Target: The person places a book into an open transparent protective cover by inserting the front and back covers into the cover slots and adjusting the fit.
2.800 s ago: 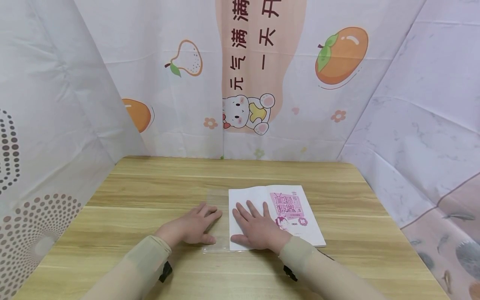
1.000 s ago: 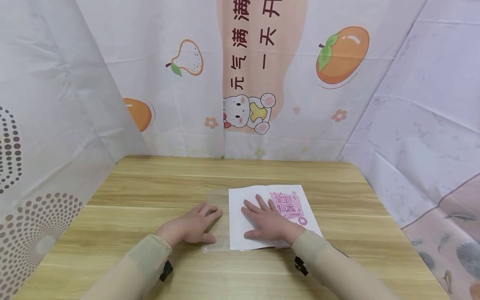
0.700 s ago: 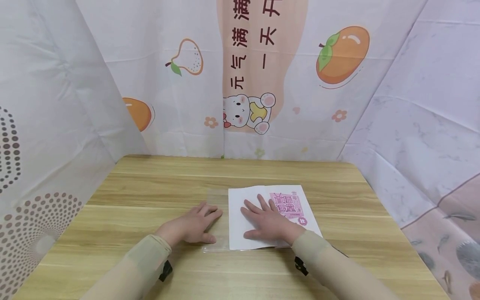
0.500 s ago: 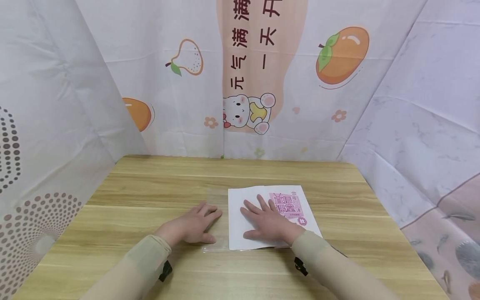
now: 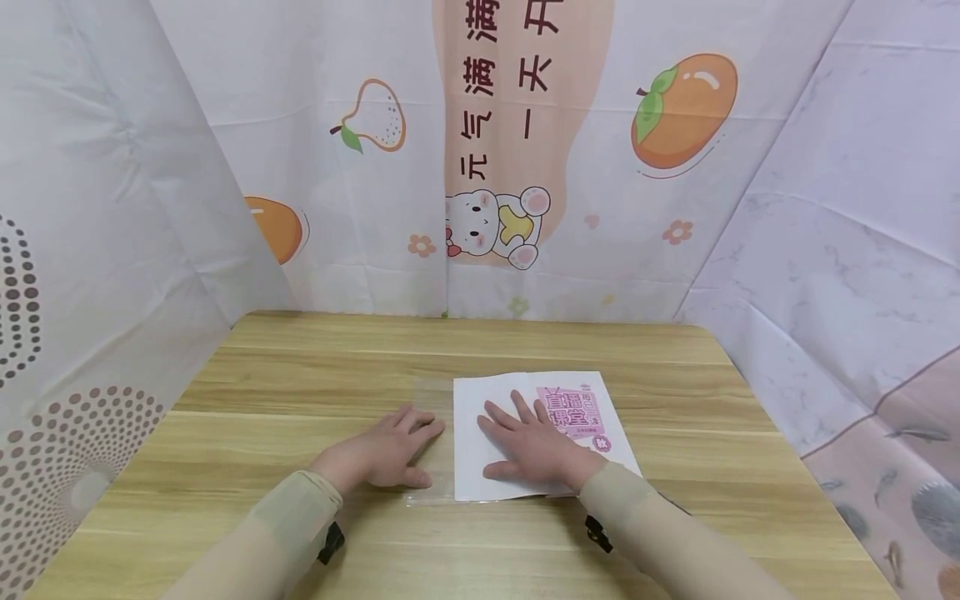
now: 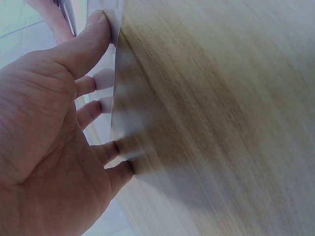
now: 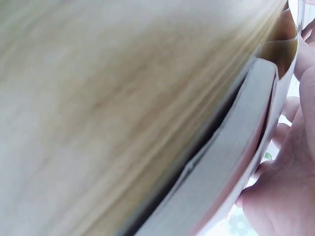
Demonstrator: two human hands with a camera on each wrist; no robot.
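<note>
A book (image 5: 468,437) lies on the wooden table, its top face showing white on the left and pink printed lettering on the right. My right hand (image 5: 528,450) rests flat on it with spread fingers, covering some of the print. Out from under its left edge sticks a clear plastic sheet (image 5: 442,400). My left hand (image 5: 390,450) lies on that sheet, fingers extended and thumb apart, left of the book. In the right wrist view, the thick page block (image 7: 221,152) shows edge-on beneath a bowed outer leaf, with the right hand (image 7: 290,182) beyond it.
Wood-grain table top (image 5: 300,375) surrounds the book on all sides. A printed curtain (image 5: 375,208) hangs behind the far edge, and more cloth stands at left and right. Each wrist has a black device strapped underneath.
Since the oldest frame my right hand has shifted right across the book, onto the print. In the last half second it and the book have slid slightly left. My left hand stays put.
</note>
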